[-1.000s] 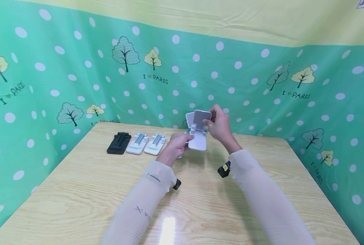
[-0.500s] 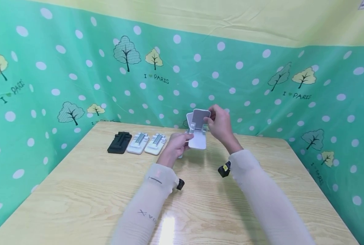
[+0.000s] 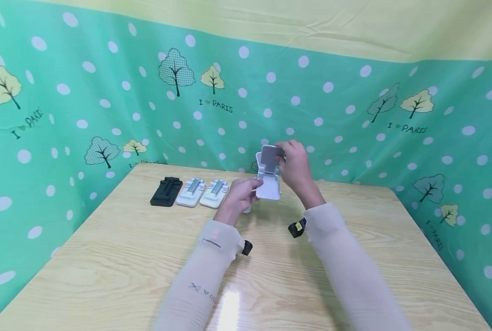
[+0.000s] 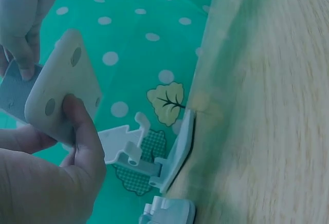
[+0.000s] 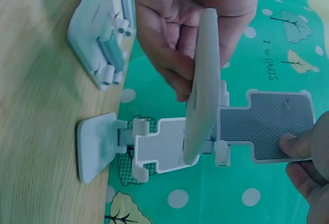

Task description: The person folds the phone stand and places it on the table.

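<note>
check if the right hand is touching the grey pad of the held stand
Touching: the right wrist view shows the right hand pinching the grey pad, thumb on its face.

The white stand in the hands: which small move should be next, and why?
The held stand could probably be set on the table beside the other opened stand: its plate is swung open, the left hand grips its base, the right hand pinches the plate.

head view looks forward and down across the worktop (image 3: 146, 276); both wrist views, close, sideways, share the held stand (image 5: 241, 125).
</note>
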`<state>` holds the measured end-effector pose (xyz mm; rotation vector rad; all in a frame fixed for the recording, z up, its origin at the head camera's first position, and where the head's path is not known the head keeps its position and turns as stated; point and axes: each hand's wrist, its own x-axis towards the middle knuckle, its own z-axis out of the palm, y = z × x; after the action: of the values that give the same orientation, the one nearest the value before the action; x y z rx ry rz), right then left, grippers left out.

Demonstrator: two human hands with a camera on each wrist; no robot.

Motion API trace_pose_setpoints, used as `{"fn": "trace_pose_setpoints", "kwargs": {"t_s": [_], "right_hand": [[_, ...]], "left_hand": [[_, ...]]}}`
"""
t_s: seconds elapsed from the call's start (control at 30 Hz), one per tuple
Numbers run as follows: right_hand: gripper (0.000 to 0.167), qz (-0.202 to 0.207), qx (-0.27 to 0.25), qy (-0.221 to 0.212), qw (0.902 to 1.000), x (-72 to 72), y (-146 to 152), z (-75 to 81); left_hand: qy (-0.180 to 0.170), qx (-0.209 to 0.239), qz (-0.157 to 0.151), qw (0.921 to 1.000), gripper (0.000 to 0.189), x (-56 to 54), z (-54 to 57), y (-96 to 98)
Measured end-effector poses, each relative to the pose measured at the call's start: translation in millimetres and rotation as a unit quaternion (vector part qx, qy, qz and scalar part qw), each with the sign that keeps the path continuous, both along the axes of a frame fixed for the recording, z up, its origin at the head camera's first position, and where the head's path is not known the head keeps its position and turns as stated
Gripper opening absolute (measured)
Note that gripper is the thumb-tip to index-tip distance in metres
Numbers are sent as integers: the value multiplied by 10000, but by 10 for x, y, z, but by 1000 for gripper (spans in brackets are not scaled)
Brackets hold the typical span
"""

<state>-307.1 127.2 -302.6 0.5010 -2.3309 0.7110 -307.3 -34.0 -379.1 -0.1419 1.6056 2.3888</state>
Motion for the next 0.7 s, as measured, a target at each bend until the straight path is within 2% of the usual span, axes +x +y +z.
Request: {"fn": "trace_pose_setpoints", "kwargs": {"t_s": [0.27,0.4,0.7], "right_hand": [[27,113,-258,273,9992,14,-11,-15],[24,126,-379,384,9985,9,-4,-73],[22,267,-419,586,9970,36,-56,-171]], "left_hand": [[-150,184,143,9996,35,7,47,-31],[-179,148,155,9996,34,-6,44,-40],[-297,369,241,9986,35,-35,31,-56]]}}
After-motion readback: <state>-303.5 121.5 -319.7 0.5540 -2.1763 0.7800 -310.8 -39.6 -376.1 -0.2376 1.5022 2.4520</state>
